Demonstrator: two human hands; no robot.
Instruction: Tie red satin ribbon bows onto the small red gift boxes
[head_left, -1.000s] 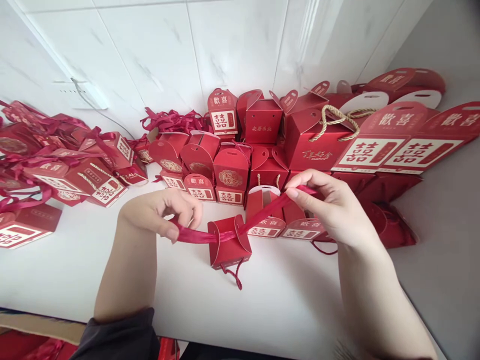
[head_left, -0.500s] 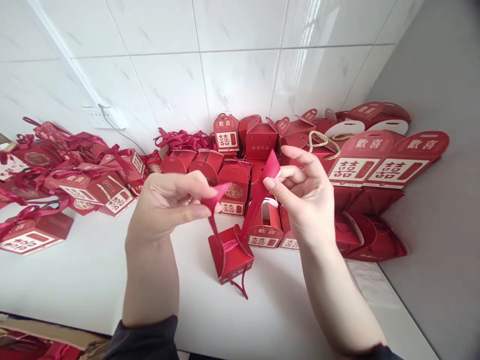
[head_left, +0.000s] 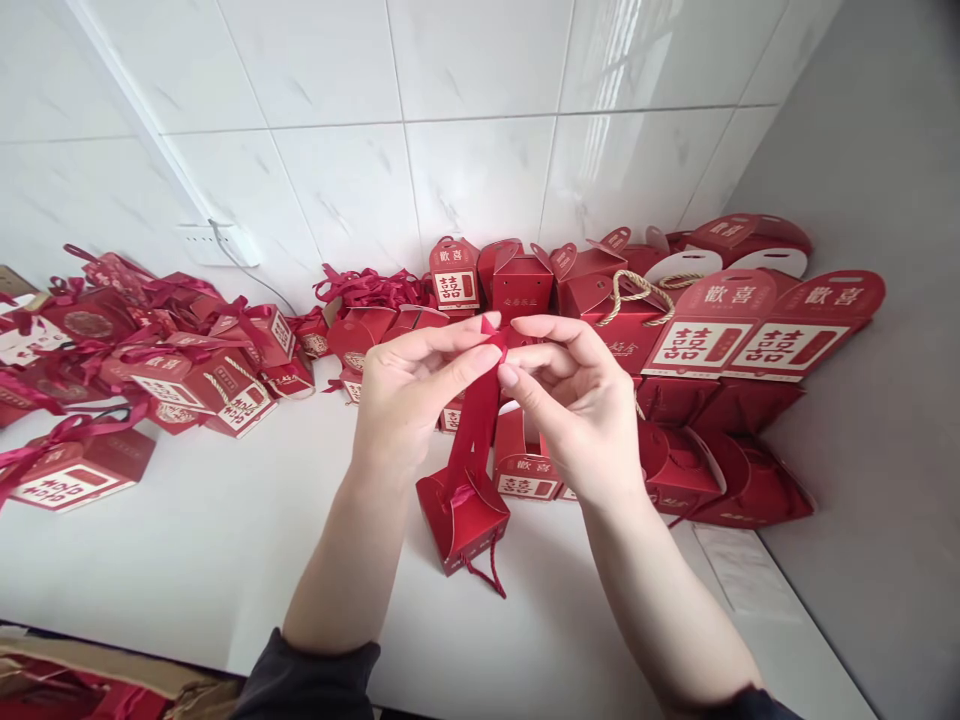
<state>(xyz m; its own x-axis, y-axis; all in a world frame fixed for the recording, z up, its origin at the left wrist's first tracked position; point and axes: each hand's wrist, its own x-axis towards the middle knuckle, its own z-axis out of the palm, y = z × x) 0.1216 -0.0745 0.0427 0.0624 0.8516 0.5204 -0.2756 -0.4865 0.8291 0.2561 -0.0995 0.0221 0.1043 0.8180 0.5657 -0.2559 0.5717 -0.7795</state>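
A small red gift box (head_left: 472,515) stands on the white table, with a twisted red cord handle (head_left: 493,572) hanging from its near side. From its top a dark red ribbon (head_left: 477,415) runs up to both hands. My left hand (head_left: 416,390) pinches one ribbon end between thumb and fingers. Fingertips almost touching it, my right hand (head_left: 577,400) is closed on the other end. The two ends meet above the box. Exactly how they overlap is hidden by the fingers.
Behind the hands stand rows of red boxes (head_left: 712,325), some with rope handles. To the left lies a heap of ribbon-tied boxes (head_left: 180,375). Loose ribbons (head_left: 367,285) lie by the tiled wall. An open carton (head_left: 82,665) sits below the table's front edge.
My two hands have come together from apart, bringing the ribbon ends to one point above the box. The ribbon now rises in a narrow band. The box stays in place.
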